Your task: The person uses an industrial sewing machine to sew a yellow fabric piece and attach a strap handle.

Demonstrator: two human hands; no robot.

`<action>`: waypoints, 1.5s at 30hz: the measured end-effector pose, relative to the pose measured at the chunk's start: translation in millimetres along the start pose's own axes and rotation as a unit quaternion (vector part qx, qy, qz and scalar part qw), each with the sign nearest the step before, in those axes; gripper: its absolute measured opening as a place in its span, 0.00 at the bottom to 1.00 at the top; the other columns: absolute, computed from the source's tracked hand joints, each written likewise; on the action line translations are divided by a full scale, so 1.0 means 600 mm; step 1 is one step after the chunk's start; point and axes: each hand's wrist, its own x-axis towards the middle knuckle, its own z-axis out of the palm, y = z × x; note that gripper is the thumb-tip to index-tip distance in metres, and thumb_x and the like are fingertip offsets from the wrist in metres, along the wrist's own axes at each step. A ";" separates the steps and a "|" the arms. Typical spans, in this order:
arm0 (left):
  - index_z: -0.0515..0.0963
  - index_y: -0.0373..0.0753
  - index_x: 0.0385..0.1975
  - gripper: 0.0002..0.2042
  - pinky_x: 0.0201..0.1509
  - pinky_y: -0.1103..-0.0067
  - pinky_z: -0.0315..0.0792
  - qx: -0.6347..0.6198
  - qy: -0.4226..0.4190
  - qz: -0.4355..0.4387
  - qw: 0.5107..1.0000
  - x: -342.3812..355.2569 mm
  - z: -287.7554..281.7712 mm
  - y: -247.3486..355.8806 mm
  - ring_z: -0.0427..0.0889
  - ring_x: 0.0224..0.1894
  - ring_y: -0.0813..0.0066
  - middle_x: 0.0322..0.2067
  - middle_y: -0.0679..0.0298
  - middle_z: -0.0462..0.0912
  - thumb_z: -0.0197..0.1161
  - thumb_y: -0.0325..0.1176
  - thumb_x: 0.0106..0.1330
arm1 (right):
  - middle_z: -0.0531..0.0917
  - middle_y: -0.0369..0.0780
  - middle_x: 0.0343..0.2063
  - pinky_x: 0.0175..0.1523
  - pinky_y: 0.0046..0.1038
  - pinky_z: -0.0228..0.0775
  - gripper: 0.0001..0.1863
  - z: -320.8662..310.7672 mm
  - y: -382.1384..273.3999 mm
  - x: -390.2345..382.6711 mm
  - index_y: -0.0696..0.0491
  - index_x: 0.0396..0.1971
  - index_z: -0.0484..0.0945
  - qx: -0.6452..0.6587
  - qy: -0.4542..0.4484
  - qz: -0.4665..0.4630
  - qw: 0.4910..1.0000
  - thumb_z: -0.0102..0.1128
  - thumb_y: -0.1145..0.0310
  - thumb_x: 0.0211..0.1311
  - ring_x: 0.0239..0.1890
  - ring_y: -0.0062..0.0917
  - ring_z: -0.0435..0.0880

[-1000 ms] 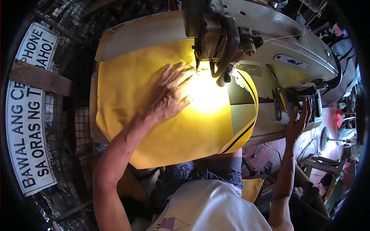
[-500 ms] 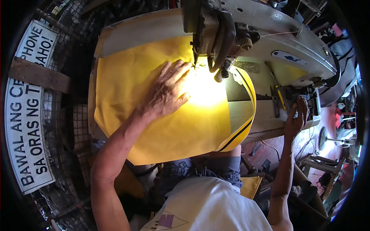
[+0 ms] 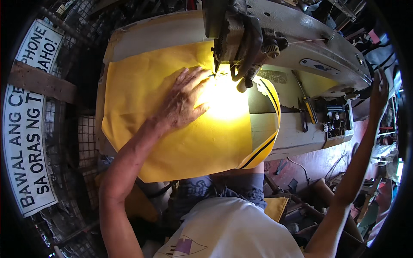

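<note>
One pale machine table (image 3: pixel 297 136) stood by dark wire mesh (image 3: pixel 88 137); left hand (image 3: pixel 183 101) lay flat, released, on one yellow sheet panel (image 3: pixel 185 159); right hand (image 3: pixel 379 92): grip unclear.

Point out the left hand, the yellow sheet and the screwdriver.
Left hand (image 3: pixel 184 101): head view, back of hand.
Yellow sheet (image 3: pixel 185 148): head view, lower middle.
Screwdriver (image 3: pixel 309 108): head view, yellow-and-black handle.
</note>
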 end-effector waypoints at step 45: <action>0.73 0.41 0.59 0.19 0.75 0.55 0.45 0.011 -0.013 -0.074 0.997 0.123 0.024 -0.137 0.55 0.72 0.54 0.66 0.56 0.65 0.49 0.40 0.73 | 0.74 0.42 0.62 0.69 0.28 0.58 0.28 0.087 0.181 0.030 0.53 0.61 0.73 0.255 -0.163 0.041 0.952 0.41 0.51 0.72 0.63 0.28 0.72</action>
